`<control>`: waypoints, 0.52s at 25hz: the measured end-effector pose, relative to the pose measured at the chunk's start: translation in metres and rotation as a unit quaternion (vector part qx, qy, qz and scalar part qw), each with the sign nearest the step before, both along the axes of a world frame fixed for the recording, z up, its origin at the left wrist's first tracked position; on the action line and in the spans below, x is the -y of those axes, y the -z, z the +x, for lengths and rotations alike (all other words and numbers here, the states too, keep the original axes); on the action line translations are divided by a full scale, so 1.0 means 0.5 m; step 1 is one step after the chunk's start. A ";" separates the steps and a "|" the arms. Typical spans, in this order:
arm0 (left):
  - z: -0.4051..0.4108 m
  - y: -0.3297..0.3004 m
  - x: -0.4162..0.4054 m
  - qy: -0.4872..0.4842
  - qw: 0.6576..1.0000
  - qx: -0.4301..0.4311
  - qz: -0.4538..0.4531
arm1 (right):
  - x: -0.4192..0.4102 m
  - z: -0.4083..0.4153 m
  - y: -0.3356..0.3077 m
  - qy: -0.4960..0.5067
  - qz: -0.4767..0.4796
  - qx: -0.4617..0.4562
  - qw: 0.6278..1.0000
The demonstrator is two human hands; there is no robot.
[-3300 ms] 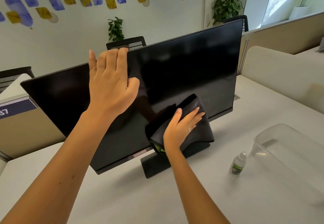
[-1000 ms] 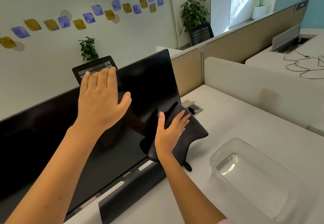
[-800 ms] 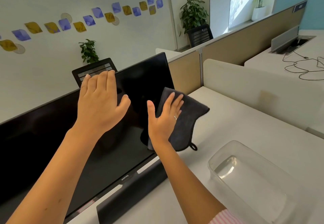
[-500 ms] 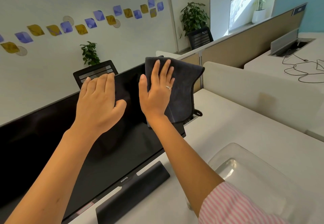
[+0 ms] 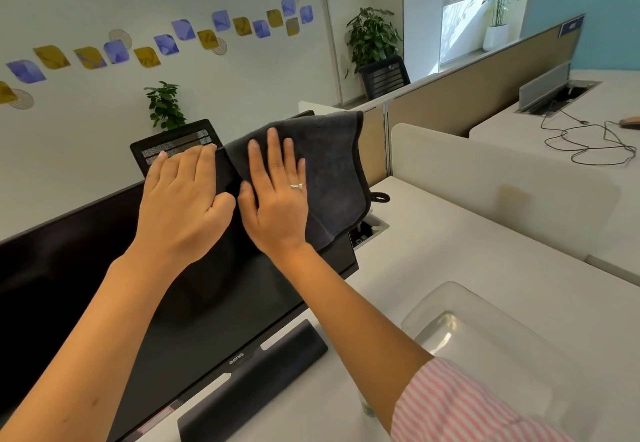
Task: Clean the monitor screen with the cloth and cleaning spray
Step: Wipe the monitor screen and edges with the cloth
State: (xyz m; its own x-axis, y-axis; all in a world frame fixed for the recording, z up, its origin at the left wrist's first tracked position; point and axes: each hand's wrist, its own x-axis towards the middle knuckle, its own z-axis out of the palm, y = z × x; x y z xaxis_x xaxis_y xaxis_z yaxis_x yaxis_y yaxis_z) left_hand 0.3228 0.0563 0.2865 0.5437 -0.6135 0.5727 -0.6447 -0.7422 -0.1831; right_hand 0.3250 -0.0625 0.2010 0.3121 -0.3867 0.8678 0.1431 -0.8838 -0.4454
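Pressing flat, the right hand [image 5: 277, 199] spreads soft grey cloth [image 5: 332, 164] on glossy monitor [image 5: 214, 289].

The black monitor [image 5: 214, 303] stood tilted back on the desk, its screen dark. A dark grey cloth [image 5: 332, 171] lay spread flat over its corner at two o'clock, overhanging the edge.

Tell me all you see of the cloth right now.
The cloth is dark grey, soft and terry-like, with a stitched edge and a small hanging loop at its lower right. It lies spread over the monitor's upper right corner, draping past the edges. The right hand presses it flat with straight fingers.
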 end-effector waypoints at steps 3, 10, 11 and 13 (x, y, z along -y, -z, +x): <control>0.000 -0.002 -0.001 0.005 1.000 -0.006 -0.002 | -0.013 -0.001 0.011 -0.024 -0.029 0.008 0.999; 0.002 0.001 0.006 0.010 1.000 0.000 -0.006 | 0.036 0.006 -0.012 -0.043 0.051 -0.001 0.998; 0.003 0.001 0.007 0.010 1.000 0.002 -0.005 | 0.048 0.008 -0.015 -0.045 0.078 -0.005 0.996; 0.005 0.000 0.008 0.012 1.000 0.004 -0.006 | 0.074 0.010 -0.020 -0.042 0.128 -0.007 0.991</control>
